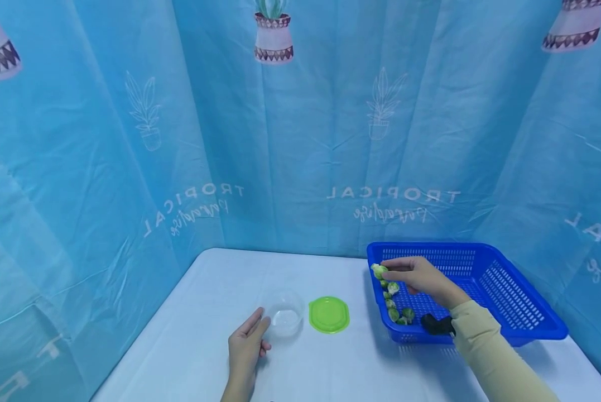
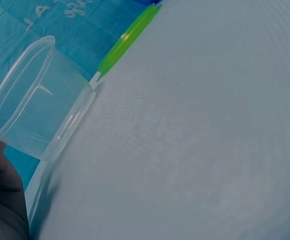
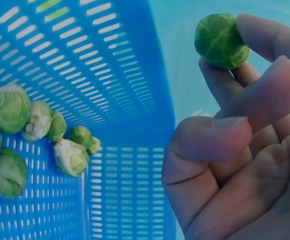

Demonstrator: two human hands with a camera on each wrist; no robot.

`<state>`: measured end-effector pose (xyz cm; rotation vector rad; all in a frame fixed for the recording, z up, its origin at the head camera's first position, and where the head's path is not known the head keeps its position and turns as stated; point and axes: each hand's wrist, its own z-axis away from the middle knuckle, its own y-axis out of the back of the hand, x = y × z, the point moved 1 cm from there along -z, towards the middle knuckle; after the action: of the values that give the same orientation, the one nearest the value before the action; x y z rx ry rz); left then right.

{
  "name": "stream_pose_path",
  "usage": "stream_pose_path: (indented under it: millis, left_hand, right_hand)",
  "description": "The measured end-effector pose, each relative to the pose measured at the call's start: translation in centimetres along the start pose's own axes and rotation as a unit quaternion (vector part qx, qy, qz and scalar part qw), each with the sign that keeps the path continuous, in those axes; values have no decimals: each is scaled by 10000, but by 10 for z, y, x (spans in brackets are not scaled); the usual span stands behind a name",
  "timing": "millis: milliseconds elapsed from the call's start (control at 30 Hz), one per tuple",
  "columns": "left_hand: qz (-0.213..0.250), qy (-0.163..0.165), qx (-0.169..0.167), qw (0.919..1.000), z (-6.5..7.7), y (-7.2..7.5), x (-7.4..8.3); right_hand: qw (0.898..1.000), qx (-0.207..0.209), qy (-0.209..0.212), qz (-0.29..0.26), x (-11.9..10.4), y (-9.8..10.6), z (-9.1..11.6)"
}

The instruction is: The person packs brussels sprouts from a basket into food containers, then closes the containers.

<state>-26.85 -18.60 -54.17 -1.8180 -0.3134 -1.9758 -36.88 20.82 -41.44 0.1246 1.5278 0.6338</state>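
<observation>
We see a Brussels sprout (image 1: 379,271) held at the fingertips of the right hand (image 1: 421,279), above the left rim of a blue basket (image 1: 431,244). That hand reaches in from the lower right, palm down, its grip narrow around the sprout. From the head we notice the sprout's pale end; the right wrist view shows us its round, leafy side and the loosely bent fingers beneath.

More sprouts (image 1: 408,314) line the basket's left side. A pale yellow sleeve (image 1: 496,346) and a black device (image 1: 436,325) at the wrist block part of the near wall.

To the left, a clear tub (image 1: 285,318) sits upright on a white table (image 1: 330,368), its rim easier for us to make out from the left wrist. The left hand (image 1: 246,343) is at its side; we cannot tell whether it pinches the rim. A green lid (image 1: 328,314) lies between tub and basket. Behind hangs a blue curtain (image 1: 300,139) with reversed lettering.
</observation>
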Motion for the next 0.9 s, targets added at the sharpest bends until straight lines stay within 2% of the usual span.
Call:
stream_pose_path:
  millis: [667, 900]
  left_hand:
    - [38, -32, 1, 10000, -1, 0, -1]
    - [33, -44, 24, 10000, 0, 0, -1]
  right_hand:
    - [9995, -154, 67, -261, -12, -18, 3]
    - [9981, -364, 308, -387, -20, -28, 5]
